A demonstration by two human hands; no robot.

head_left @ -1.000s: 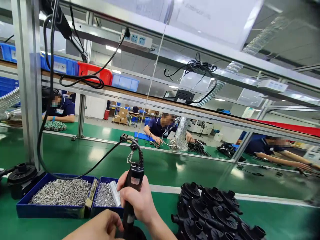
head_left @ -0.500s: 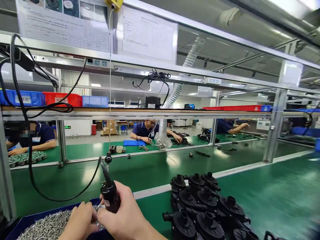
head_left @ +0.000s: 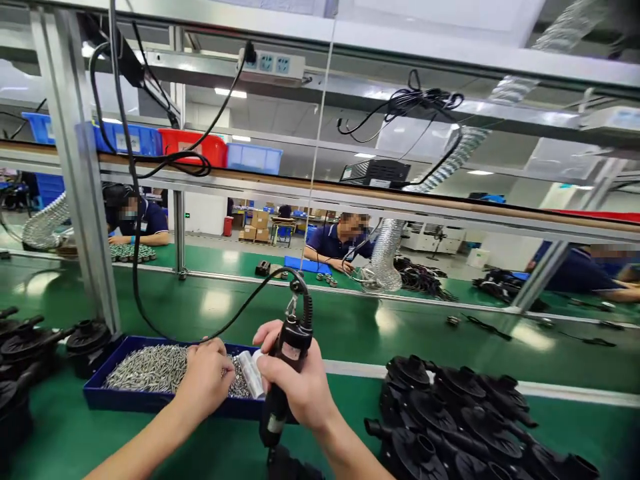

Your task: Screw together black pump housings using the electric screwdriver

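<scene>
My right hand [head_left: 311, 385] is wrapped round a black electric screwdriver [head_left: 274, 415], held upright with its tip pointing down. Its cable loops off from the top, and a thin cord rises from its hook. Below the tip, part of a black plastic housing [head_left: 293, 465] shows at the bottom edge. My left hand [head_left: 206, 375] is over the blue tray [head_left: 133, 401], fingers curled together; whatever they hold is hidden. Long silver screws [head_left: 145, 370] fill the tray's left side. Smaller metal pieces [head_left: 240, 385] and a clear-white cylinder [head_left: 252, 375] lie at its right.
Several black round housings [head_left: 435, 407] stand at the right, and more housings [head_left: 25, 350] at the left. A metal post [head_left: 80, 167] rises behind the tray. The black cable [head_left: 134, 267] hangs across the left. Co-workers sit beyond the green bench [head_left: 350, 333].
The view has turned left and down, showing more of the tray and the left housings. The screwdriver now stands right of the tray, above a black housing. My left hand stays at the tray.
</scene>
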